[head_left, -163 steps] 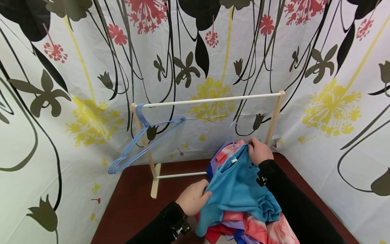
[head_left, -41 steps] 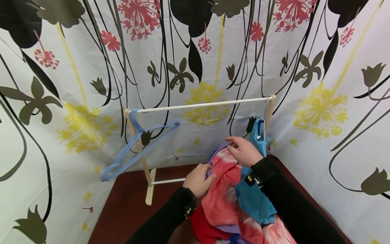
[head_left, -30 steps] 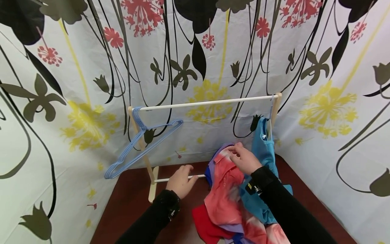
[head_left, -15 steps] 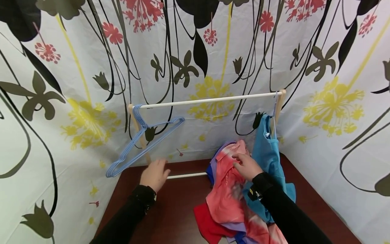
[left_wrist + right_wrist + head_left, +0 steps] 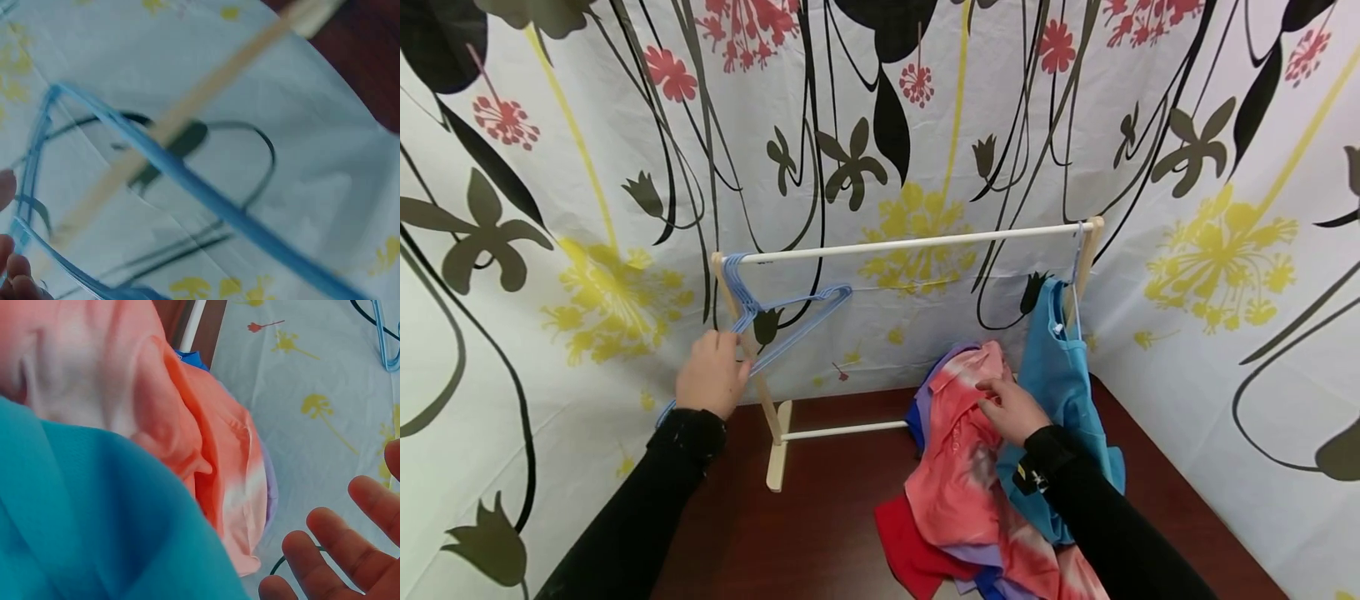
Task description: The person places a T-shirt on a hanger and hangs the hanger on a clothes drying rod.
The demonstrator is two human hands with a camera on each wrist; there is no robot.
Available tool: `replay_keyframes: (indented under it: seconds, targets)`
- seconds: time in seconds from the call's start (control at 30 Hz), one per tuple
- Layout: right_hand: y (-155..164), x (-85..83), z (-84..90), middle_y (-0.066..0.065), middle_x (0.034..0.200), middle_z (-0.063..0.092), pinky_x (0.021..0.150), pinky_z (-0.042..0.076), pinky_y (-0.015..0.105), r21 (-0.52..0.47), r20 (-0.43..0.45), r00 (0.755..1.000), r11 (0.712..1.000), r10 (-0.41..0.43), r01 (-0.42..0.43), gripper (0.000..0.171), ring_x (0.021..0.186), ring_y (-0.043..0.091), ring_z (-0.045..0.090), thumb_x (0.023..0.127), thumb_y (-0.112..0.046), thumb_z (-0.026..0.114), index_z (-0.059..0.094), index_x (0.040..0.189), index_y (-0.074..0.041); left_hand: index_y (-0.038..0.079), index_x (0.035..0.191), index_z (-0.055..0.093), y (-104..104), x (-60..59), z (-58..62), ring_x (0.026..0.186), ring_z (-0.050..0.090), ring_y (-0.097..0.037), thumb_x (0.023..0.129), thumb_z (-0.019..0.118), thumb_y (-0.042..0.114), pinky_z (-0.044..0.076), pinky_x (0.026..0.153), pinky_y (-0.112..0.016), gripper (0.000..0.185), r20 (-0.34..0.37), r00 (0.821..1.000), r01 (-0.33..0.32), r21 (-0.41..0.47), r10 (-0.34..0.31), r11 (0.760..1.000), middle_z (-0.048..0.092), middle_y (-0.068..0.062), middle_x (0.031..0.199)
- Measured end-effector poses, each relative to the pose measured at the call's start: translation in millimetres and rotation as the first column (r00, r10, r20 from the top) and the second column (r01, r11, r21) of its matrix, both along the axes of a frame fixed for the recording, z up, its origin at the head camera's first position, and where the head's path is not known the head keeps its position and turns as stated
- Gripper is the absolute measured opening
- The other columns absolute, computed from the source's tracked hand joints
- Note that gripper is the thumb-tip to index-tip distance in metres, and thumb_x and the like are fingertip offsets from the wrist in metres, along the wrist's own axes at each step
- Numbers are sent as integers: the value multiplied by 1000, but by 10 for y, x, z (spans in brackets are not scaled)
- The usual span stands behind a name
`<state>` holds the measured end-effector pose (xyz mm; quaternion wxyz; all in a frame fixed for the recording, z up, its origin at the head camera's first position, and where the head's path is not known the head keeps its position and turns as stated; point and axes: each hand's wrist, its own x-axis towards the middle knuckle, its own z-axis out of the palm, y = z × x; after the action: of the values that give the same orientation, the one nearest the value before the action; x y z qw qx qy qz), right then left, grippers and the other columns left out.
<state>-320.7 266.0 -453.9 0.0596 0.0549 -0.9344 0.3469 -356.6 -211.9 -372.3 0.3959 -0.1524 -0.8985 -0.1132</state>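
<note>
I can read no words, numbers or brands from here. I make out a white tag [image 5: 1059, 330] at the neck of the blue garment [image 5: 1051, 367] and a dark mark [image 5: 764, 263] on the white rail [image 5: 917, 242], both too small to read.

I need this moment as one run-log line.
left hand: at blue hangers, grip unclear | right hand: near coral garment, holding nothing | turquoise garment: hung on rack, right end
</note>
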Motion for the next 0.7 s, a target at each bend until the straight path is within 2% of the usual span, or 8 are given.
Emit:
replay_keyframes:
  seconds: [0.1, 0.23, 0.33, 0.47, 0.6, 0.7]
  targets:
    - [0, 6, -21, 21, 138, 57, 81, 49, 45, -7, 0, 1000, 1000, -2, 2, 39, 104, 31, 59, 104, -22, 53, 57, 138, -3, -2, 107, 53, -93, -59, 40, 87, 55, -42, 83, 84, 12, 47, 54, -53, 42, 38, 998, -57, -6, 57, 998, 52, -21, 99]
    - [-11, 9, -31, 20, 133, 61, 84, 50, 46, -13, -2, 1000, 1000, -5, 5, 38, 101, 30, 60, 103, -20, 54, 59, 137, -3, -5, 108, 53, -194, -92, 42, 86, 55, -43, 87, 77, 11, 48, 59, -54, 36, 117, 989, -89, -25, 91, 996, 52, -23, 99]
    - [-19, 14, -25, 18, 127, 63, 81, 50, 45, -18, -1, 1000, 1000, 2, -2, 37, 96, 28, 60, 103, -19, 54, 60, 135, -3, -5, 105, 55, -242, -97, 34, 83, 56, -43, 89, 69, 6, 48, 60, -55, 25, 121, 988, -95, -31, 98, 995, 53, -23, 95]
    - [-19, 24, -26, 14, 121, 64, 74, 48, 39, -27, 7, 1000, 1000, 1, -1, 36, 88, 25, 58, 103, -19, 54, 60, 134, -3, -5, 106, 57, -251, -83, 28, 79, 57, -43, 90, 63, 5, 47, 59, -56, 19, 123, 988, -92, -40, 97, 995, 54, -23, 92]
    - [-2, 44, -18, 15, 121, 64, 74, 48, 39, -30, 6, 1000, 1000, 1, -1, 35, 89, 25, 58, 103, -19, 55, 61, 134, -4, -5, 103, 59, -186, 1, 85, 78, 57, -42, 92, 60, 8, 47, 59, -56, 17, 162, 983, -82, -28, 85, 996, 55, -21, 90]
    - [10, 59, -9, 16, 124, 63, 79, 50, 41, -32, -1, 1000, 999, 5, -5, 34, 94, 26, 59, 103, -19, 55, 61, 133, -3, 0, 94, 58, -105, 119, 162, 73, 56, -38, 95, 57, 12, 44, 56, -54, 12, 244, 967, -73, 9, 69, 997, 54, -18, 88]
